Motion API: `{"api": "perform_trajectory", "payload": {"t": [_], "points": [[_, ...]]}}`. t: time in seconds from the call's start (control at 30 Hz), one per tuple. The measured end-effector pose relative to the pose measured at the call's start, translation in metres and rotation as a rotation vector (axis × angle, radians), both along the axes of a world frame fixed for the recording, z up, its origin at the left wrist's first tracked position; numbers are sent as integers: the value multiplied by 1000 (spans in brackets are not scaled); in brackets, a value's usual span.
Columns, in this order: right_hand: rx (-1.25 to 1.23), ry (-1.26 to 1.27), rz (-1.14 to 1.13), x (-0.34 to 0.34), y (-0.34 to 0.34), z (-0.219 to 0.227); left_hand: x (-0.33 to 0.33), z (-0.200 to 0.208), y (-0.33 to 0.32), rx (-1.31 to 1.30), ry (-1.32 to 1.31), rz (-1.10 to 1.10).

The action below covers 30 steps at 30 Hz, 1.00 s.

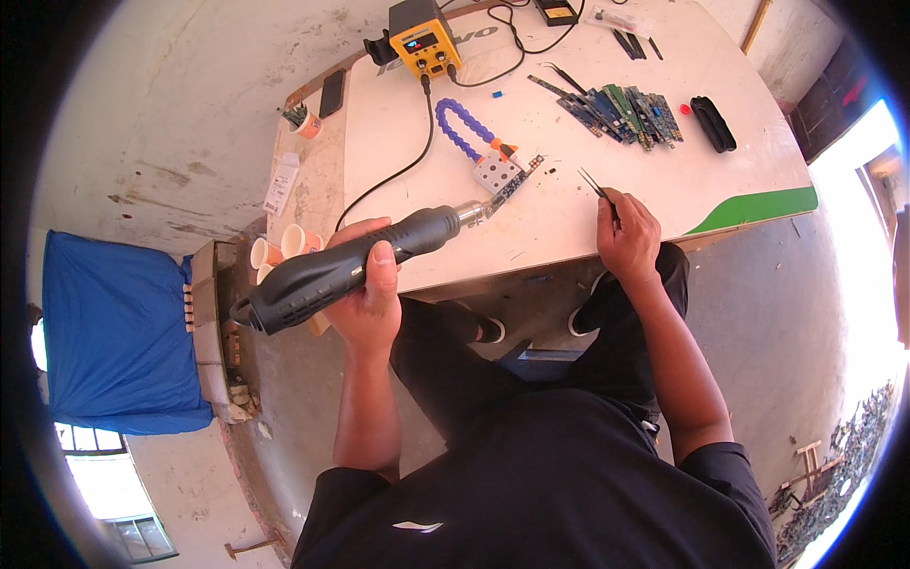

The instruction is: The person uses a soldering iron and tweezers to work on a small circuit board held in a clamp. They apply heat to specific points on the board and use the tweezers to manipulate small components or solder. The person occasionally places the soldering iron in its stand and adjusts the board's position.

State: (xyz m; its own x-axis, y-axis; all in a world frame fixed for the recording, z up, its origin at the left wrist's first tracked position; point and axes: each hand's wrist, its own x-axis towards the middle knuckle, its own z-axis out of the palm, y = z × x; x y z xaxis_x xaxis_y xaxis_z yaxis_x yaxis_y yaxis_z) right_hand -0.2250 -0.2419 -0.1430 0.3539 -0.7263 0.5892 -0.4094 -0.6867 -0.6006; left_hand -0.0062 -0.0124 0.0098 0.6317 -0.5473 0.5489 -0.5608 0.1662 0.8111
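Observation:
My left hand (373, 292) is wrapped round a black hot air gun (353, 268), its metal nozzle (468, 214) pointing right at a narrow circuit board (512, 192). That board sits by a small metal block clamp (495, 173), which has a blue segmented flexible arm (455, 121) with an orange tip beside it. Black tweezers (597, 188) are pinched in my right hand (627, 232), tips pointing up and left, apart from the board. Small dark bits (551, 171) lie on the table between board and tweezers.
A yellow and black rework station (424, 43) stands at the back, cabled to the gun. Several circuit boards (621, 116) lie at the right, beside a black case (713, 124). Paper cups (301, 241) stand at the left table edge; a dark phone (332, 93) lies farther back.

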Motion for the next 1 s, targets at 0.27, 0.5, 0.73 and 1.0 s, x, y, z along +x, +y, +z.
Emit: {"api": "perform_trajectory", "payload": {"t": [0.27, 0.5, 0.73, 1.0], "points": [[-7, 0, 1, 0, 0, 1, 1, 0, 0, -4, -3, -5], [1, -9, 2, 1, 1, 2, 0, 0, 2, 9, 10, 9], [61, -61, 8, -1, 1, 4, -3, 0, 1, 52, -30, 36], [237, -236, 146, 10, 65, 31, 2, -4, 3, 58, -96, 56]]}}
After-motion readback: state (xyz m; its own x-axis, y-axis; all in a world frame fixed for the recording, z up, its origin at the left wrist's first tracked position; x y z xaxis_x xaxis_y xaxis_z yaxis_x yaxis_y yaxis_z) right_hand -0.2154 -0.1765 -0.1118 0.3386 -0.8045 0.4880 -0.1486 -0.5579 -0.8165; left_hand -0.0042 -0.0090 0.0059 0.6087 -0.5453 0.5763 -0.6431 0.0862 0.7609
